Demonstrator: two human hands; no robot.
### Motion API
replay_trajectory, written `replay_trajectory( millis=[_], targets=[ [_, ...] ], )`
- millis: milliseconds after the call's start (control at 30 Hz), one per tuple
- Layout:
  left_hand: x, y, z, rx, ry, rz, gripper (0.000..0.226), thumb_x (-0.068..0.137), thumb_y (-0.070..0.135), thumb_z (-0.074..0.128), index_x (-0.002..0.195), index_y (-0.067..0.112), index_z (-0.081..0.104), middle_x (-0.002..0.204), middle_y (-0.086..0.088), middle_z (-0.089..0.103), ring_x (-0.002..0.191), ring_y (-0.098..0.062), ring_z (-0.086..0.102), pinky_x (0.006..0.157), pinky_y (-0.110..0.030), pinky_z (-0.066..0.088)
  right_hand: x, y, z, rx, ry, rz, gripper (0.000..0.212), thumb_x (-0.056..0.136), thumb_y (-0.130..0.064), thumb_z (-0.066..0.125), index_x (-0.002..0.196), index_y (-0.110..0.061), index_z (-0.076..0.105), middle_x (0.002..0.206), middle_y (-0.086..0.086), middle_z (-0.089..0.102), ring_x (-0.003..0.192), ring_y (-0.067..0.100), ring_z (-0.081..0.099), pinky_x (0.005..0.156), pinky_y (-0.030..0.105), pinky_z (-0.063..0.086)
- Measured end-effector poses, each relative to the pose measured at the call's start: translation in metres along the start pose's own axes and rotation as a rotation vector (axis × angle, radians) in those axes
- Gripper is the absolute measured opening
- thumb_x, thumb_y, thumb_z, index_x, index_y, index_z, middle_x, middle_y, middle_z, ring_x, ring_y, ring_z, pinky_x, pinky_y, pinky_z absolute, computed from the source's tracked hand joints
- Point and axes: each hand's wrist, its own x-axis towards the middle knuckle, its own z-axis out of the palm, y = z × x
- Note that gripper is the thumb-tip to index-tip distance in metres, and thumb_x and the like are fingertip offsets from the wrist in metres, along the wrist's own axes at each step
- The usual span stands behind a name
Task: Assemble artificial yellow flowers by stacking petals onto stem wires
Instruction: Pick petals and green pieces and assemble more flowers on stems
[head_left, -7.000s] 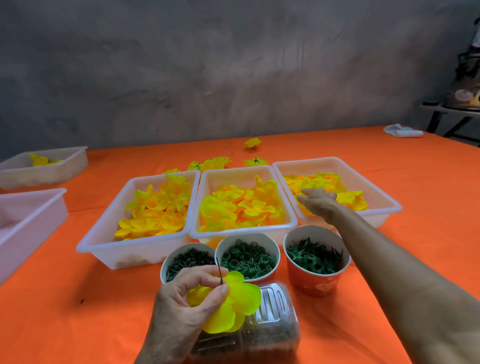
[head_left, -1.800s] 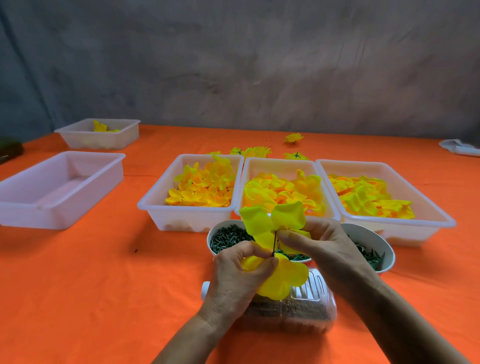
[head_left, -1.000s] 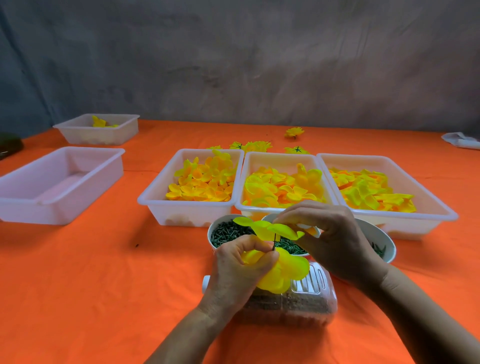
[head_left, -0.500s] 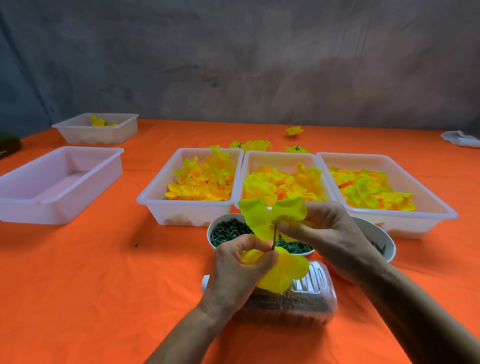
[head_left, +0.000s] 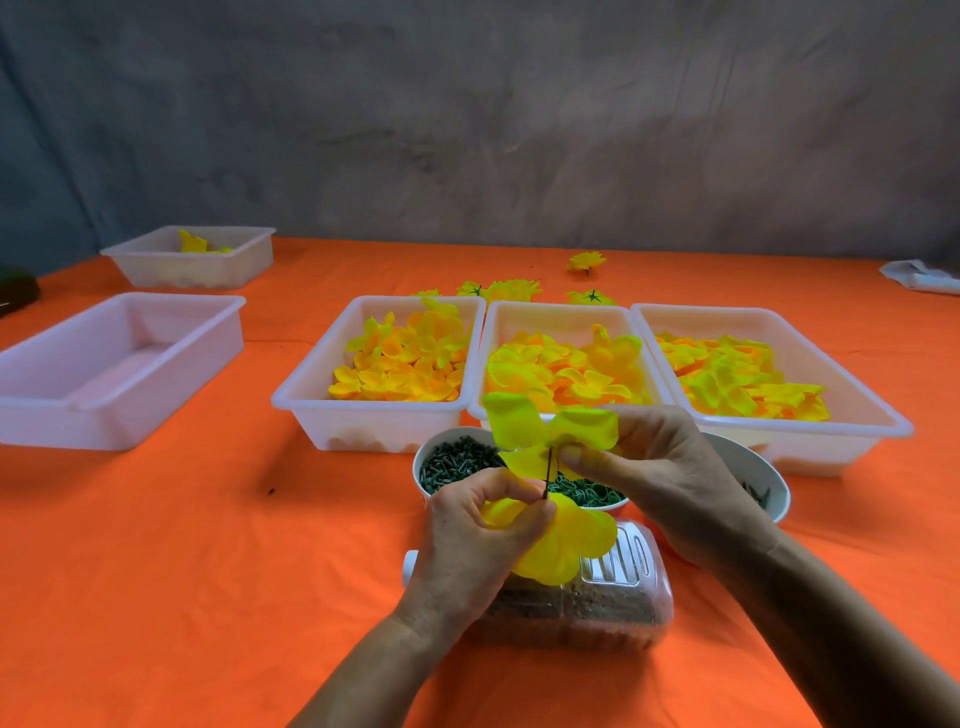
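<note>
While the left hand (head_left: 470, 540) pinches the stem wire (head_left: 548, 475) with one petal layer (head_left: 563, 540) seated, the right hand (head_left: 649, 467) grips a second petal (head_left: 545, 423) at the wire tip, unseated; finished flowers (head_left: 511, 288) lie on the bench (head_left: 182, 545); more layers appear outstanding.

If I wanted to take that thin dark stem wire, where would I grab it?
Probably on the bare stretch of stem wire between the two petal layers, pinching from the side. It stands nearly upright, with the upper petal piece threaded on near its top and the lower petals bunched below in the left hand, so only that middle part is exposed.
</note>
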Motion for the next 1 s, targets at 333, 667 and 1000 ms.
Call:
replay_trajectory(
  millis=[333,667,1000],
  targets=[
    [0.001,-0.004,0.001,0.018,0.015,-0.005,0.021,0.073,0.005,0.076,0.066,0.025,0.07,0.072,0.013,0.071,0.071,0.003,0.062,0.073,-0.019,0.049,-0.001,-0.003,0.0,-0.578,0.05,-0.306,0.013,0.076,-0.007,0.069,0.087,-0.011,0.075,0.082,-0.001,0.072,0.077,0.009,0.066,0.066,0.032,0.052],
    [0.001,-0.006,0.002,0.005,0.018,0.004,0.007,0.066,0.018,0.078,0.072,0.017,0.075,0.067,0.002,0.07,0.063,-0.004,0.056,0.07,-0.036,0.053,-0.001,-0.006,-0.006,-0.958,-0.045,-0.597,0.02,0.092,-0.018,0.056,0.091,-0.004,0.071,0.082,0.004,0.068,0.071,0.027,0.061,0.058,0.042,0.05],
    [-0.001,-0.012,-0.003,-0.11,-0.032,0.009,0.028,0.063,0.036,0.079,0.08,0.015,0.073,0.072,-0.002,0.072,0.066,-0.01,0.062,0.063,-0.04,0.056,0.0,0.007,-0.011,-0.758,-0.11,-0.303,0.017,0.076,0.002,0.062,0.079,-0.011,0.073,0.11,0.002,0.065,0.101,0.015,0.061,0.081,0.037,0.05]
  ],
)
